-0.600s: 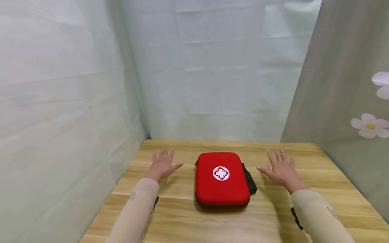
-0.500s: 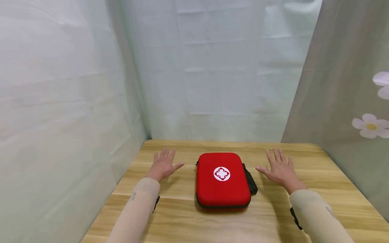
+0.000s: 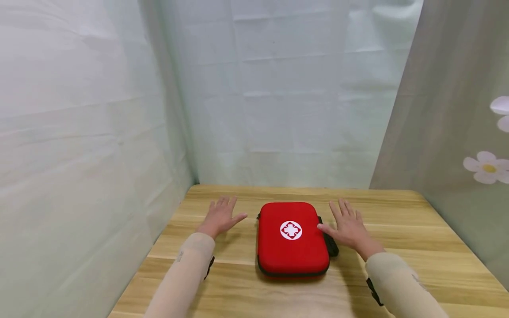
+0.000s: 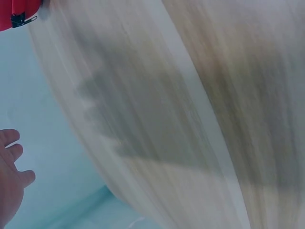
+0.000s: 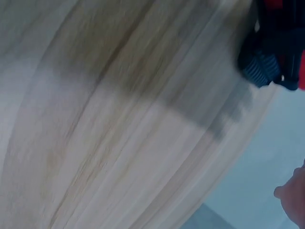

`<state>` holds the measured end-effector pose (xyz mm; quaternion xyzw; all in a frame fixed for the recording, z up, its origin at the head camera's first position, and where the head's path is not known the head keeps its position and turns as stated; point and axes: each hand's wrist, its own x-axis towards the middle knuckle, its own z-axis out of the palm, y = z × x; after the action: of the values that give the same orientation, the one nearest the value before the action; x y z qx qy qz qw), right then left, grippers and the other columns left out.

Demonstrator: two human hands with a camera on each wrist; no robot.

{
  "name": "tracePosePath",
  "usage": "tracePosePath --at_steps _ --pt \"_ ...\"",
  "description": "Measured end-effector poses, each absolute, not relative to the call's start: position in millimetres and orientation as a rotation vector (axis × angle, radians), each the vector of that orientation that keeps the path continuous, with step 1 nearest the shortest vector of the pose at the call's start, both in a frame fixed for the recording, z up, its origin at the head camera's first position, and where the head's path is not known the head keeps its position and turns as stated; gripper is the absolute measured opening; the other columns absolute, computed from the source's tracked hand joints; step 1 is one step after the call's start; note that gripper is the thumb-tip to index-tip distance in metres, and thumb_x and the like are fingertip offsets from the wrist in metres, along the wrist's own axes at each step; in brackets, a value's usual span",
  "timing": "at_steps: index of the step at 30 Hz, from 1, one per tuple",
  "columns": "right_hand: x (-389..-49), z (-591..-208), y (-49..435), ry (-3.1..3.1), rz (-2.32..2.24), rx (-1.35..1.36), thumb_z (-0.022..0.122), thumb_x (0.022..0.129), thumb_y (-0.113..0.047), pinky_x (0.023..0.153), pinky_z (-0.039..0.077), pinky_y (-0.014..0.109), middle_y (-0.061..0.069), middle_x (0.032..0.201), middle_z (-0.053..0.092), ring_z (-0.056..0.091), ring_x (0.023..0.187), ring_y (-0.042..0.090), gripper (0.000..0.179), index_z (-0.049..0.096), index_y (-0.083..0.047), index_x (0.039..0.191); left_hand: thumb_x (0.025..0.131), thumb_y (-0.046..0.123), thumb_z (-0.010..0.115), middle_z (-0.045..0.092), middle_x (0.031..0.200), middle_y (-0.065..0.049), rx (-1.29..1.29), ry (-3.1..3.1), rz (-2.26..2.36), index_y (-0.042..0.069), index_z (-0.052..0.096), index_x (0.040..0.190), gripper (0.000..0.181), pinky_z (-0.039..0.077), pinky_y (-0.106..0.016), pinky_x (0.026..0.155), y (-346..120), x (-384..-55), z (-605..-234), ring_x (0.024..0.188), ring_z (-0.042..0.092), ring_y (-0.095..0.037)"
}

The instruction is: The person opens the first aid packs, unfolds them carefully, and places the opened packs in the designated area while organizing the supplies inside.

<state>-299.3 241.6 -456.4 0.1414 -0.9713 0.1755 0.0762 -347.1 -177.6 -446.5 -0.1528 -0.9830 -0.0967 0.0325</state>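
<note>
A red zipped first-aid case (image 3: 294, 254) with a white cross emblem lies flat on the wooden table (image 3: 230, 287). Its black carry handle (image 3: 331, 245) sticks out on the right side. My left hand (image 3: 220, 219) hovers left of the case, fingers spread, apart from it. Over the handle is my right hand (image 3: 347, 227), fingers spread, its thumb tip overlapping the case's right edge in the head view; contact cannot be told. In the left wrist view a black zipper pull (image 4: 21, 20) shows at the case's corner. Neither hand holds anything.
Pale cloth curtains (image 3: 286, 110) hang behind the table and along its left side. On the right hangs a grey curtain with printed flowers (image 3: 487, 168). The table's far edge (image 3: 246, 187) meets the back curtain.
My right hand has moved left, from beside the case to over its handle. My left hand has shifted slightly right, toward the case. The case stays in place.
</note>
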Motion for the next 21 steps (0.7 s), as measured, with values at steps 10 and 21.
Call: tracePosePath --at_steps 10,21 --pt "-293.6 -457.4 218.9 -2.935 0.579 0.506 0.059 0.089 -0.064 0.109 0.015 0.07 0.031 0.156 0.021 0.015 0.142 0.051 0.097 0.03 0.002 0.153 0.097 0.059 0.05 0.035 0.153 -0.022 -0.491 -3.017 -0.365 0.007 0.03 0.155 0.08 0.014 -0.063 0.114 -165.8 -353.3 -445.9 0.144 0.025 -0.041" --pt "-281.2 -465.7 198.4 -2.989 0.81 0.487 0.063 0.085 -0.066 0.105 0.034 0.064 0.025 0.159 0.016 0.021 0.142 0.048 0.101 0.027 -0.003 0.156 0.099 0.048 0.056 0.036 0.153 -0.024 -0.537 -3.015 -0.448 0.002 0.034 0.153 0.074 0.021 -0.059 0.114 -151.7 -352.2 -446.9 0.142 0.029 -0.04"
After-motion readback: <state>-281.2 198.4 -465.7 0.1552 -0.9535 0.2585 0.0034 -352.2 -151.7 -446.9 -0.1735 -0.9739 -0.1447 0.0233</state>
